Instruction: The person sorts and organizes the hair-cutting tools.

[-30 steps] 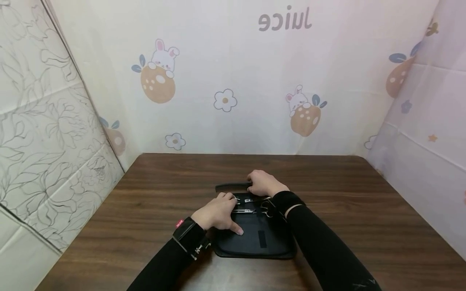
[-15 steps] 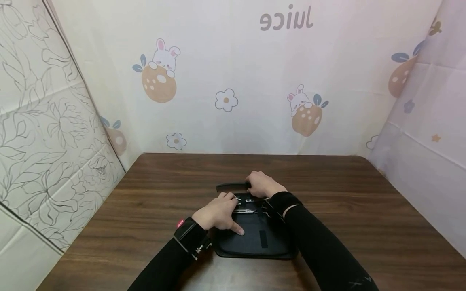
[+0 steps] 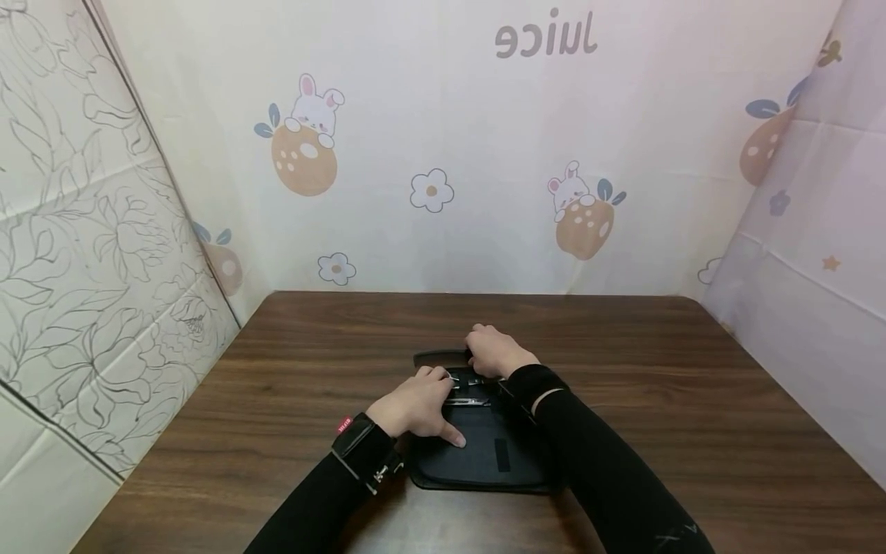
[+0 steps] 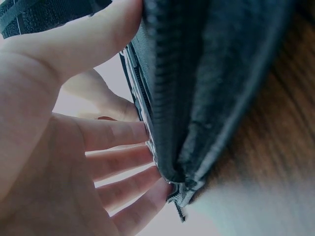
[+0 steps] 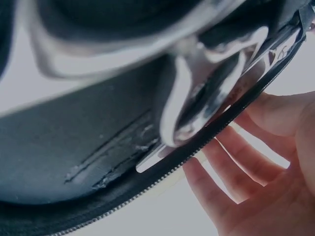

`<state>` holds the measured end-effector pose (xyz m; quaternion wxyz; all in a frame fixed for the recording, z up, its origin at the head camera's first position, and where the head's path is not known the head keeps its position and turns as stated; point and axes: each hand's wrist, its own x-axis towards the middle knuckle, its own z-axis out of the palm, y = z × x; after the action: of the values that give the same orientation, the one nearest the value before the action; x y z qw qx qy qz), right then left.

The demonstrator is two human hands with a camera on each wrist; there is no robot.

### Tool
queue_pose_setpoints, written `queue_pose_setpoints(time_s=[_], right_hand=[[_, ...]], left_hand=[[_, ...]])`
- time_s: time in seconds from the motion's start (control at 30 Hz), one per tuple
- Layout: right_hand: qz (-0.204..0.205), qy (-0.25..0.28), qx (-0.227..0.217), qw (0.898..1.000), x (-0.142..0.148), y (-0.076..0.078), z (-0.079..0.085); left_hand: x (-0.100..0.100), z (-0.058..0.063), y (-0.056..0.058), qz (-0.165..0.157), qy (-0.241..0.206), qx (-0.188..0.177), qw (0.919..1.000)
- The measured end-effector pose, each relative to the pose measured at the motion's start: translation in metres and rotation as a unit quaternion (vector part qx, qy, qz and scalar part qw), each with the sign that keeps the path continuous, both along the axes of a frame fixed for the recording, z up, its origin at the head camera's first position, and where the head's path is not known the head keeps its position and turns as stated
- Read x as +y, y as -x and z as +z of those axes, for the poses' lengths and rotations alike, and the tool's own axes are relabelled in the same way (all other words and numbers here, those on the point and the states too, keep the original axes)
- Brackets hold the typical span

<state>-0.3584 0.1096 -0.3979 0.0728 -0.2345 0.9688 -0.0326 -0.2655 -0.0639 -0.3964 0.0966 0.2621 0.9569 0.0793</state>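
Left grip [image 3: 414, 406]: fingers spread, thumb on a black case [image 3: 474, 462]. Right grip [image 3: 498, 352]: fingers fairly straight behind the case's toothed zip [image 5: 147, 191]; cannot tell whether they pinch. They hide one end of a black strip [image 3: 439, 358]. Case lies midway between the bench's [image 3: 657, 385] side edges, well short of its far edge. Dark face, rounded near corners, darker oblong patch; shiny metal tools [image 3: 467, 402] across its far part. Red tag [image 3: 344, 425] on left wristband [image 3: 360, 444], lettering too small to read. Backdrop [image 3: 429, 115] reads "Juice", mirrored.
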Motion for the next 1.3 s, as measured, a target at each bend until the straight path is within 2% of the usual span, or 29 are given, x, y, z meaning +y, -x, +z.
queue_pose_setpoints(time_s=[0.17,0.4,0.97,1.3], right_hand=[[0.004,-0.007,-0.005,1.000,-0.001,-0.001,0.004],[0.007,0.013,-0.026,1.000,0.007,0.001,0.010],[-0.006,0.027,0.015,1.000,0.025,0.002,0.012],[-0.004,0.065,0.024,0.998,0.039,-0.005,0.021]], left_hand=[[0.001,0.000,0.000,0.002,-0.001,0.001,1.0000],[0.002,-0.001,0.000,0.003,0.000,0.000,1.0000],[0.001,-0.001,0.000,0.006,0.006,0.000,1.0000],[0.000,0.002,-0.001,0.007,0.001,-0.004,1.0000]])
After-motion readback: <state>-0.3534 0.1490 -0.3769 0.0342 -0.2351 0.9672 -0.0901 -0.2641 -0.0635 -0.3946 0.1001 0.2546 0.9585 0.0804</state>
